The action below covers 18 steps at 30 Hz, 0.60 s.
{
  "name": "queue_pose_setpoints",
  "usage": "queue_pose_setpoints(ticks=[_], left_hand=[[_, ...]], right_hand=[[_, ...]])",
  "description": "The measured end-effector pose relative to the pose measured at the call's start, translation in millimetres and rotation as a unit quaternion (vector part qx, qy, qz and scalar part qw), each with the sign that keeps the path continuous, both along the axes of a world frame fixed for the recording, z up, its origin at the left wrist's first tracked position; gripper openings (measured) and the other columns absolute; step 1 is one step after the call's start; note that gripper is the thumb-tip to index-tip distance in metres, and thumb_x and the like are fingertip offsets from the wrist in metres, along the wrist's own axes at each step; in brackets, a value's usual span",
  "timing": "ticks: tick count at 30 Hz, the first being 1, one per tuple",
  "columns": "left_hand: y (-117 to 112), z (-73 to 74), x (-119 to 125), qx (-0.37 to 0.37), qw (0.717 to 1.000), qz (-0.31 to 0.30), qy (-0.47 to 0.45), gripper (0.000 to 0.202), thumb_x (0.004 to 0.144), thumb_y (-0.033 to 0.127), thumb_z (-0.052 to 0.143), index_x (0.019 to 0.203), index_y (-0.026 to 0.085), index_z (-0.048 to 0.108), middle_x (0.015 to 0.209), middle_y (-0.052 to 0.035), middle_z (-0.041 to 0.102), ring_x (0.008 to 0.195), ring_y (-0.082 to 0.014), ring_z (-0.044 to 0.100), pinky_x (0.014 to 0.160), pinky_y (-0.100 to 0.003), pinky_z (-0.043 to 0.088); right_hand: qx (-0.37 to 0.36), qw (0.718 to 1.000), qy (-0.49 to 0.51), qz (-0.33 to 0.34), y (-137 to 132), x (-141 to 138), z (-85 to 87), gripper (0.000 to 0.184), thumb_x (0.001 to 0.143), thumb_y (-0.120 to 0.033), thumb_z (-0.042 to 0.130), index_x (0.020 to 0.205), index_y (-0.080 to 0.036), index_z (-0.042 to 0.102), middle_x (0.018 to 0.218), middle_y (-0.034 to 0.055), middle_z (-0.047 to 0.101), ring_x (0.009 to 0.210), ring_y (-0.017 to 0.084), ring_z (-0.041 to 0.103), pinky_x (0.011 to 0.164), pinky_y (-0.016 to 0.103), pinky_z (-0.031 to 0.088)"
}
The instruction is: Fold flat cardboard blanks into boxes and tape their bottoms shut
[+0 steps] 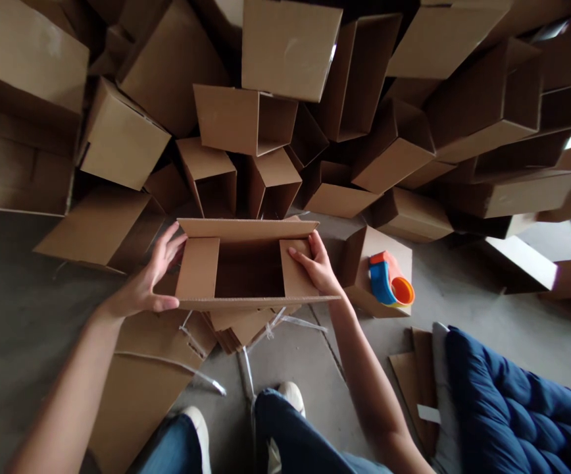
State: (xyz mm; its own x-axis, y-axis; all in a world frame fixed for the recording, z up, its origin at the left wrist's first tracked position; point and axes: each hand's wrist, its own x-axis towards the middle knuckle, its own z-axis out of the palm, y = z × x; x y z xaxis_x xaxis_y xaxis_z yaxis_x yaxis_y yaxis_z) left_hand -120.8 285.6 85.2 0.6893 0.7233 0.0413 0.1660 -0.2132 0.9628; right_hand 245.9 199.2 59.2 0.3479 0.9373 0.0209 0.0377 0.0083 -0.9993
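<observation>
A cardboard box lies in front of me over a stack of flat cardboard. Its two short flaps are folded inward and its long flaps stand out, so the dark inside shows between them. My right hand grips the right end, thumb on the short flap and fingers around the outer side. At the left end my left hand has its fingers spread, fingertips by the far long flap and thumb tip at the near flap's corner. Whether it presses on the box is hard to see.
Many open cardboard boxes are piled beyond my hands. An orange and blue tape dispenser sits on a box to the right. A blue cushion is at lower right. Loose white straps and a flat cardboard sheet lie near my feet.
</observation>
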Motion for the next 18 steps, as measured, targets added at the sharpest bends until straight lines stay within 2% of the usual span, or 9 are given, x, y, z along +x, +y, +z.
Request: queue_pose_setpoints(ticks=[3, 7, 13, 18], left_hand=[[-0.6, 1.8, -0.2, 0.013, 1.000, 0.011, -0.005, 0.128, 0.071, 0.065, 0.084, 0.170, 0.034, 0.009, 0.173, -0.0164, 0.031, 0.162, -0.0445, 0.017, 0.129, -0.066, 0.014], [-0.4, 4.0, -0.2, 0.018, 0.999, 0.028, 0.007, 0.127, 0.071, 0.063, 0.084, 0.168, 0.025, 0.011, 0.170, -0.0186, 0.033, 0.160, -0.0438, 0.023, 0.132, -0.061, 0.014], [1.5, 7.5, 1.7, 0.024, 0.999, 0.048, 0.009, 0.118, 0.068, 0.062, 0.086, 0.163, 0.029, 0.024, 0.167, -0.0195, 0.037, 0.157, -0.0455, 0.030, 0.129, -0.067, 0.019], [2.4, 7.6, 1.1, 0.002, 0.998, 0.069, 0.006, 0.118, 0.064, 0.057, 0.089, 0.163, 0.035, 0.029, 0.166, -0.0169, 0.042, 0.156, -0.0455, 0.033, 0.127, -0.067, 0.024]], right_hand=[[-0.009, 1.000, 0.002, -0.005, 0.0, -0.6, 1.3, 0.064, 0.073, -0.053, 0.085, 0.129, -0.032, 0.061, 0.133, 0.0046, 0.066, 0.133, 0.031, 0.058, 0.121, 0.052, 0.043], [-0.009, 1.000, 0.005, 0.003, -0.4, -1.2, 3.4, 0.061, 0.074, -0.053, 0.084, 0.126, -0.032, 0.061, 0.129, 0.0047, 0.068, 0.127, 0.031, 0.061, 0.116, 0.050, 0.048], [-0.001, 1.000, 0.001, 0.004, 0.3, -0.1, 0.5, 0.058, 0.075, -0.052, 0.084, 0.124, -0.032, 0.061, 0.129, 0.0042, 0.067, 0.127, 0.030, 0.061, 0.117, 0.049, 0.047], [-0.016, 1.000, -0.018, -0.001, 1.1, 1.7, -4.1, 0.068, 0.074, -0.057, 0.082, 0.135, -0.035, 0.061, 0.140, 0.0032, 0.064, 0.137, 0.030, 0.055, 0.118, 0.049, 0.046]])
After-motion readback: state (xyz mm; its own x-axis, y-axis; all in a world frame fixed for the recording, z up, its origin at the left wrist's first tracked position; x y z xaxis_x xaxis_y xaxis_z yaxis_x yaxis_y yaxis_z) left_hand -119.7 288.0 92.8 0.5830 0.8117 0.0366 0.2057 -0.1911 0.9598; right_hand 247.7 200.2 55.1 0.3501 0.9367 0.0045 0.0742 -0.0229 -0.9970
